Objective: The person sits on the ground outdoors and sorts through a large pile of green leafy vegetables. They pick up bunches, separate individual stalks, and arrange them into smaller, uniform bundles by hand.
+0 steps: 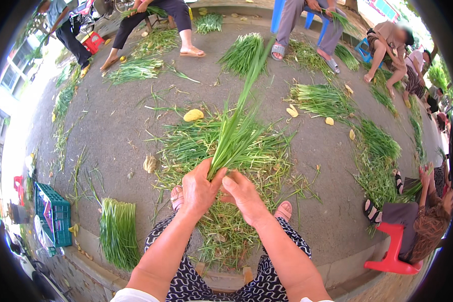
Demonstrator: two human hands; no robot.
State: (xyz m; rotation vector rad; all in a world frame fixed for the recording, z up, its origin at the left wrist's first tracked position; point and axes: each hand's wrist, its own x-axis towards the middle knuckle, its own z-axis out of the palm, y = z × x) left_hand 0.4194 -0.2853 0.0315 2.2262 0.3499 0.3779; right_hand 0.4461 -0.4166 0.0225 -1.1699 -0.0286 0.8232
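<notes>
My left hand (201, 185) grips a bunch of long green leaves that look like garlic chives (237, 137), pale stem ends towards me. The leaf tips fan away from me and are partly blurred. Close beside the stem ends is my right hand (246, 197), fingers curled; whether it pinches a stalk is not clear. Beneath both hands lies a loose heap of chives (190, 141), green at its far side. Nearer my feet it turns into yellowish trimmings (228, 230). To my left, a neat bundle of chives (119, 234) lies with its cut ends aligned.
Several people sit around with chives, among them a seated person (419, 222) at right near a red plastic stool (394, 253). A green plastic crate (53, 215) stands at left. More chive piles (245, 53) lie on the pavement (109, 124). Yellow leaves (193, 115) are scattered about.
</notes>
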